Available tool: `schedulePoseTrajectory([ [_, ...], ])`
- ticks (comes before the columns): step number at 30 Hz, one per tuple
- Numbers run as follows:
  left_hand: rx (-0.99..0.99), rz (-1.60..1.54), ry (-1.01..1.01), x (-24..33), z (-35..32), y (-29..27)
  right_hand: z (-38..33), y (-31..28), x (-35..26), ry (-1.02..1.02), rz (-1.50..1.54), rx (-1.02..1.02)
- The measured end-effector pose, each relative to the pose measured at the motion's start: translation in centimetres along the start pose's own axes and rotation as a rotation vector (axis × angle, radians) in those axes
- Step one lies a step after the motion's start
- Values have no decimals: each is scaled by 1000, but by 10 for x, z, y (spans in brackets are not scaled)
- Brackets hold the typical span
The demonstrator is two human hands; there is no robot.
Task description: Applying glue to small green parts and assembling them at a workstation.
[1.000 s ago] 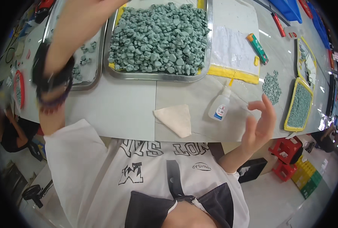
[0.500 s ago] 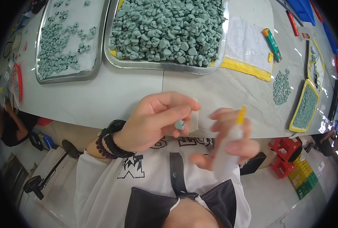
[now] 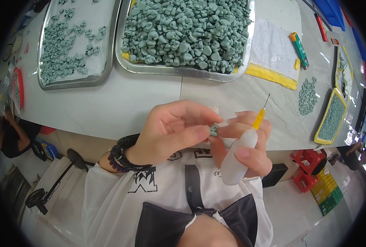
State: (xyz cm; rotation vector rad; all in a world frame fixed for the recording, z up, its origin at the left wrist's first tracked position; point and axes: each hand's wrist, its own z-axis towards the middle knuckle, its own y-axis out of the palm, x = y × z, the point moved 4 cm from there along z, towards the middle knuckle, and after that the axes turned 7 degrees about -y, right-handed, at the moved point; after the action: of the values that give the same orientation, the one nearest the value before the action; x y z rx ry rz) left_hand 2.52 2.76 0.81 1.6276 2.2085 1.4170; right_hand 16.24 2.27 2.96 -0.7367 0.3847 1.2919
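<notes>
My left hand (image 3: 170,129) pinches a small grey-green piece (image 3: 213,129), pebble-like, between thumb and index finger. Against its other side press the thumb and index fingertips of my right hand (image 3: 255,161). A white squeeze bottle (image 3: 235,165) also rests in that right hand, held by the other fingers. Its yellow nozzle (image 3: 258,118) ends in a thin metal needle, which points up and away from the piece. A pale scrap of paper or tape shows partly behind my left fingertips; its shape is mostly hidden.
A metal tray (image 3: 183,74) heaped with similar pieces stands ahead, another tray (image 3: 78,84) with clusters on white lining at its left. Farther right are a yellow-edged sheet (image 3: 273,74), a green-and-orange box (image 3: 299,51), loose pieces (image 3: 307,96) and a yellow-rimmed tray (image 3: 317,135).
My right hand has moved in to meet the left, and its fingertips now touch the piece. The bottle came along, held steadier. The piece has risen between my fingertips.
</notes>
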Motion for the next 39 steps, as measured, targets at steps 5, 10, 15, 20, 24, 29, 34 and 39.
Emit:
schedulePoseTrajectory([
  [5,-33,50,-34,0,2,-10,-4,-1,1,9,25,-128],
  [10,-50,150,217,8,4,-20,-6,-23,3,-23,331,265],
  [15,-35,312,297,8,4,-25,-11,-15,14,229,484,-105],
  [20,-41,208,334,5,3,-24,-16,-7,17,301,578,-111],
  [24,2,354,319,7,2,-22,-13,-8,19,291,588,-136],
  [29,1,378,325,8,2,-21,-12,-7,19,287,584,-157],
  [34,-9,382,341,8,3,-21,-12,-6,20,328,594,-152],
  [39,-5,388,343,9,2,-20,-11,-6,21,311,593,-172],
])
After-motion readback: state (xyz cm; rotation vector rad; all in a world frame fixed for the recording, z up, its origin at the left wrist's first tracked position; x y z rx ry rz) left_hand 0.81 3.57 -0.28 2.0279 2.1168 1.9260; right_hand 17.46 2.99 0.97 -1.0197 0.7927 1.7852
